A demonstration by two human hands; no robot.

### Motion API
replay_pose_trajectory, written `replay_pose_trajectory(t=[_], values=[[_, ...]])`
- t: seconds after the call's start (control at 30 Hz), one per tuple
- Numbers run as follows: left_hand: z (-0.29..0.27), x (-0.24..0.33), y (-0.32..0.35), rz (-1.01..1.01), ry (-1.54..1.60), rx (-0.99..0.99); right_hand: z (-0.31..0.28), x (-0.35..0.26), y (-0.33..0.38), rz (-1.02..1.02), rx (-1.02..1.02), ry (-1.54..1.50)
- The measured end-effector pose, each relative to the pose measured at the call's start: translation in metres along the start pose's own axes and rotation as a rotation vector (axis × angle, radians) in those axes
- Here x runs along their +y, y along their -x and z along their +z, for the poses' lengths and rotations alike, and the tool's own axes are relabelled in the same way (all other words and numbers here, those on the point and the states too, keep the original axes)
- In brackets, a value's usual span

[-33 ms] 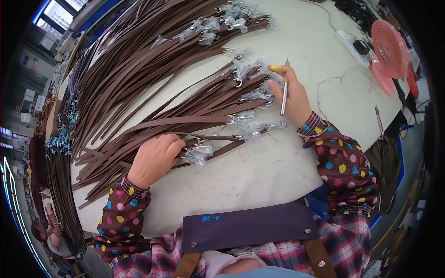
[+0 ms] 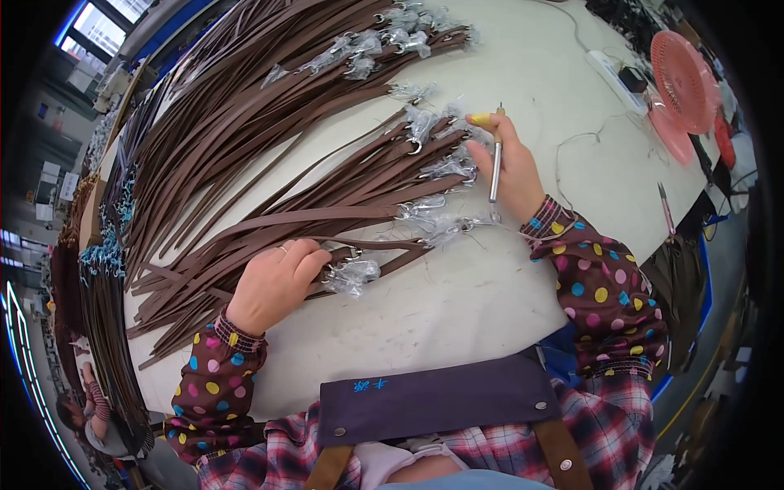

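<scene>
Brown leather strap (image 2: 327, 214) with a plastic-wrapped metal clasp (image 2: 353, 276) lies mid-table, at the near edge of a big fan of like straps (image 2: 245, 122) spreading to the table's (image 2: 457, 310) far-left edge. Left hand (image 2: 273, 286) presses down on it, fingers curled together beside the wrapped clasp; right hand (image 2: 510, 167) is closed around a slim metal tool (image 2: 495, 167), tip pointing away, resting on wrapped strap ends toward the right side. Step looks like picking out one strap to work its clasp end; the next move likely needs that end freed from its neighbours and the tool brought across.
</scene>
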State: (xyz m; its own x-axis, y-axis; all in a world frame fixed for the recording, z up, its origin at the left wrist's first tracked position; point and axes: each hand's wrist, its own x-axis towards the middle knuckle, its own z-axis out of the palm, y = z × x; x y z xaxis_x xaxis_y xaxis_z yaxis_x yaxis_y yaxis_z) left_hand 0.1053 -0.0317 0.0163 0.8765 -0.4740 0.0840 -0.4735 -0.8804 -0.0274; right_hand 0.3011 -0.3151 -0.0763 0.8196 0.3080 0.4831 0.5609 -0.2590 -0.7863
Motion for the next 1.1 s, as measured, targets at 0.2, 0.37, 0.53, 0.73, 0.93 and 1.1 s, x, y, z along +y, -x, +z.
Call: replay_pose_trajectory(t=[0.2,0.37,0.53,0.73,0.93,1.1], values=[[0.026,0.024,-0.058,0.042,-0.081,0.134,0.003,-0.004,0.001,0.053,-0.04,-0.066],[0.041,0.043,-0.095,0.02,-0.096,0.191,0.003,-0.001,0.0,0.044,0.025,-0.142],[0.019,0.047,-0.087,0.072,0.058,0.22,-0.003,0.012,-0.001,0.069,0.1,-0.281],[0.027,0.047,-0.075,-0.114,-0.016,-0.006,-0.007,-0.018,0.02,0.311,0.105,-0.556],[0.045,0.044,-0.087,-0.316,-0.139,-0.041,0.01,-0.041,0.031,0.024,0.087,-0.369],[0.042,0.023,-0.106,-0.249,-0.093,0.187,0.014,0.02,-0.035,0.028,0.188,-0.194]])
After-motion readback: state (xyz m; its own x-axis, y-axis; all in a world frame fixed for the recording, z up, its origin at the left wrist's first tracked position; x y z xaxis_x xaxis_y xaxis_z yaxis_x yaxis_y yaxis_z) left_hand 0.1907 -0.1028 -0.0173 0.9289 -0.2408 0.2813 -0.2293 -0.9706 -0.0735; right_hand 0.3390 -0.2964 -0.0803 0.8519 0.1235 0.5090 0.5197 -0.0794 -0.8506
